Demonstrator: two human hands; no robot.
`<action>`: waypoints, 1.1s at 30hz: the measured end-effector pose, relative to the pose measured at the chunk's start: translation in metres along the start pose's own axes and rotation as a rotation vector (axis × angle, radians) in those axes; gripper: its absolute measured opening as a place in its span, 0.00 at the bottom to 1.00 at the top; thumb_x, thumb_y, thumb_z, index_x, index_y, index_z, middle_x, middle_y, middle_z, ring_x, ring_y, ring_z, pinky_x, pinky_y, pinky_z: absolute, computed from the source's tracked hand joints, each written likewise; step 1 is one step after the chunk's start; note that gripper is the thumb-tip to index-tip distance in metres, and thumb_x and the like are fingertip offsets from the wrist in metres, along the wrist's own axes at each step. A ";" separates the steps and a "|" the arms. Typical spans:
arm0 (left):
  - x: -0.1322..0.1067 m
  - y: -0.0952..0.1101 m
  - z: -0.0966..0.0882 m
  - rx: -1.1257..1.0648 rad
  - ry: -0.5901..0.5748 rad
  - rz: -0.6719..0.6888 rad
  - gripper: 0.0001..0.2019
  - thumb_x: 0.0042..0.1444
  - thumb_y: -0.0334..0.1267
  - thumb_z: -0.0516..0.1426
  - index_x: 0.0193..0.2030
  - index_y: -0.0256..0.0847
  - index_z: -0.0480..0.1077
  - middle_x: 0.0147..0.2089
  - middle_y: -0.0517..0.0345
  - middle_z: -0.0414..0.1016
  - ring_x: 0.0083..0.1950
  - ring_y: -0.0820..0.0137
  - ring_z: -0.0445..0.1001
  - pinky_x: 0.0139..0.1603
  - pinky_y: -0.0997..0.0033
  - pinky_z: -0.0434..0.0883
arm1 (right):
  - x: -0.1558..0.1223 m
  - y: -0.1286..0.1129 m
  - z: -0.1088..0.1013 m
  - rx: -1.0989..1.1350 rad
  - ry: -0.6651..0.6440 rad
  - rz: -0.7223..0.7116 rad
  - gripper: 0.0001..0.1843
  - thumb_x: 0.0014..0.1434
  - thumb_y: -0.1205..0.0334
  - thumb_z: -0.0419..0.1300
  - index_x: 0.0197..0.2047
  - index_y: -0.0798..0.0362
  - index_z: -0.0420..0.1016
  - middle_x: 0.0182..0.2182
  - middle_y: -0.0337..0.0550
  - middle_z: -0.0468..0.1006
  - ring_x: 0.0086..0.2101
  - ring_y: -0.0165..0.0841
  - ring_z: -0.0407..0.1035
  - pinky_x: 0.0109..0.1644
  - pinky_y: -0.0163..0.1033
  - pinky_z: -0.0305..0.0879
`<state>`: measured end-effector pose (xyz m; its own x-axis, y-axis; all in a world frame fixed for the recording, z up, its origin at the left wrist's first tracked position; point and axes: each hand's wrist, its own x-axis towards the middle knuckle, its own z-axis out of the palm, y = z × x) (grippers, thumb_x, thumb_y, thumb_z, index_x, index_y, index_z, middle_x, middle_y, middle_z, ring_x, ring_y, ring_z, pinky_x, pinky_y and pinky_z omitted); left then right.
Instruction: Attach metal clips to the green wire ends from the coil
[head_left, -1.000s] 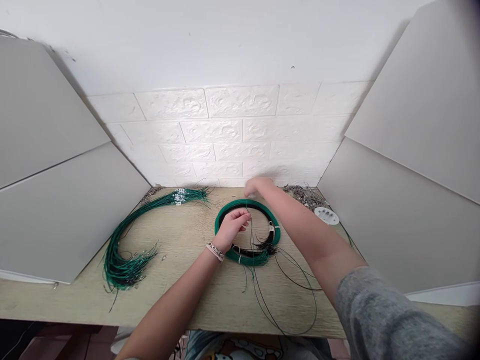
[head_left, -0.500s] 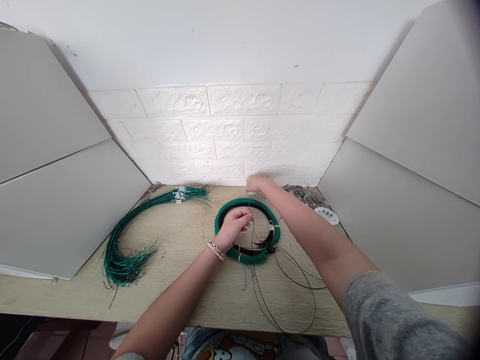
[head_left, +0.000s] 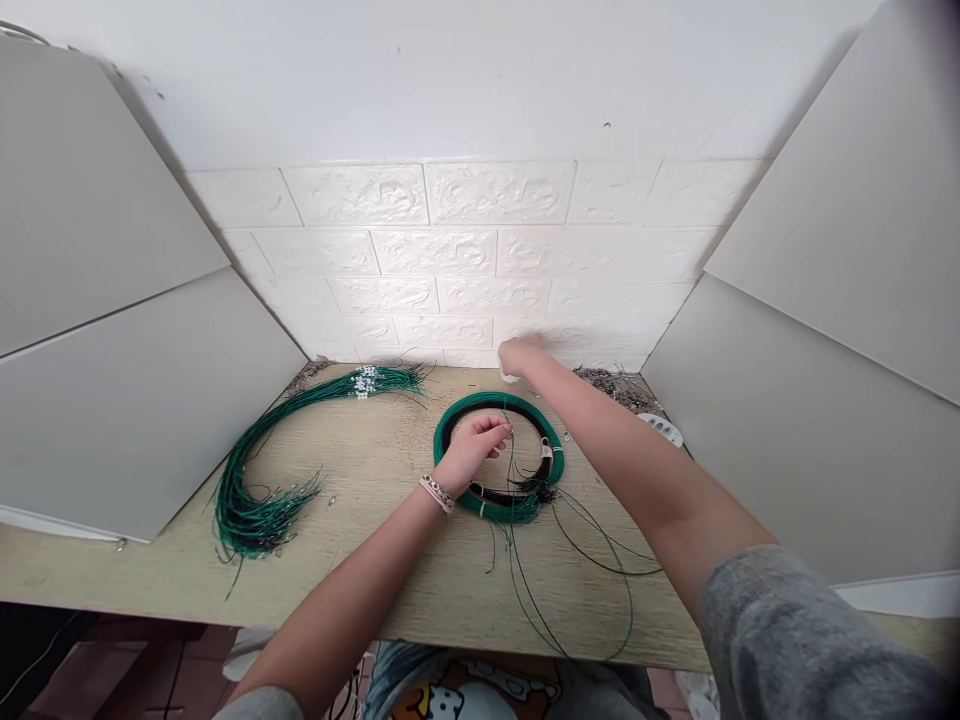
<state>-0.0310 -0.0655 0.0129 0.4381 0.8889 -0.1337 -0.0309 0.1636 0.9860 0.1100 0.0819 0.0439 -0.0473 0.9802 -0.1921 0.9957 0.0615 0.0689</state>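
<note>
Left hand (head_left: 471, 448) pinches a thin wire strand (head_left: 511, 470) over the green wire coil (head_left: 499, 457) at mid-desk (head_left: 390, 580). Right hand (head_left: 519, 356) reaches past the coil — grip state unclear.

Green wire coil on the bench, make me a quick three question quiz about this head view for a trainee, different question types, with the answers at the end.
1. True or false: the left hand sits over the green wire coil.
2. Multiple choice: where does the loose bundle of green wires lie? A) left of the coil, B) right of the coil, C) inside the coil.
3. Fill in: the right hand reaches to the back of the wooden bench, close to the white ____ wall.

Key: 1 true; 2 A; 3 brick. Whether the right hand's fingers grip anything is too blurred to tell.
</note>
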 end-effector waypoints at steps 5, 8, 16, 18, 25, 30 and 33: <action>0.000 0.000 0.000 -0.009 0.003 -0.002 0.13 0.42 0.45 0.60 0.27 0.37 0.66 0.28 0.60 0.65 0.27 0.78 0.61 0.28 0.78 0.60 | 0.000 -0.001 -0.003 0.001 0.041 -0.005 0.21 0.44 0.66 0.64 0.45 0.57 0.73 0.44 0.60 0.72 0.49 0.51 0.62 0.57 0.59 0.47; 0.000 0.000 0.001 -0.010 -0.002 -0.002 0.13 0.42 0.45 0.60 0.27 0.37 0.66 0.28 0.61 0.65 0.27 0.78 0.61 0.29 0.77 0.59 | -0.004 -0.002 -0.005 0.013 0.035 -0.017 0.20 0.44 0.64 0.64 0.43 0.57 0.74 0.42 0.59 0.73 0.49 0.50 0.62 0.57 0.58 0.47; -0.002 0.002 0.001 -0.006 0.008 -0.005 0.11 0.43 0.43 0.59 0.28 0.37 0.66 0.29 0.60 0.66 0.27 0.78 0.61 0.29 0.77 0.60 | -0.029 -0.010 -0.015 0.058 -0.032 -0.102 0.18 0.50 0.51 0.60 0.37 0.57 0.76 0.36 0.54 0.75 0.46 0.47 0.64 0.57 0.60 0.43; -0.003 0.002 0.001 -0.008 0.009 -0.004 0.11 0.43 0.42 0.59 0.27 0.37 0.66 0.29 0.60 0.66 0.27 0.78 0.61 0.29 0.77 0.60 | -0.031 -0.011 -0.017 0.067 -0.027 -0.106 0.23 0.51 0.46 0.57 0.37 0.59 0.75 0.35 0.55 0.75 0.46 0.48 0.64 0.57 0.60 0.43; -0.001 -0.001 0.001 -0.085 -0.023 -0.023 0.11 0.44 0.41 0.59 0.28 0.36 0.65 0.32 0.58 0.69 0.29 0.79 0.64 0.30 0.79 0.61 | -0.028 -0.006 -0.013 0.100 0.178 -0.125 0.25 0.60 0.50 0.46 0.38 0.62 0.74 0.39 0.61 0.74 0.46 0.47 0.64 0.55 0.52 0.47; 0.001 -0.005 0.002 -0.174 -0.075 -0.069 0.11 0.44 0.40 0.60 0.29 0.36 0.64 0.30 0.57 0.70 0.28 0.80 0.66 0.31 0.80 0.63 | -0.035 0.003 -0.015 0.112 0.248 -0.174 0.17 0.59 0.64 0.47 0.37 0.61 0.75 0.38 0.56 0.75 0.40 0.39 0.67 0.44 0.38 0.55; 0.001 -0.005 0.002 -0.204 -0.066 -0.095 0.11 0.43 0.39 0.61 0.30 0.36 0.64 0.30 0.58 0.69 0.27 0.81 0.66 0.30 0.80 0.63 | -0.040 0.009 -0.019 0.148 0.312 -0.198 0.16 0.58 0.69 0.46 0.37 0.59 0.75 0.38 0.51 0.75 0.40 0.36 0.66 0.43 0.35 0.55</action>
<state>-0.0284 -0.0658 0.0081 0.5054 0.8364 -0.2120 -0.1641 0.3344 0.9280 0.1196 0.0463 0.0705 -0.2383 0.9636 0.1208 0.9646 0.2493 -0.0857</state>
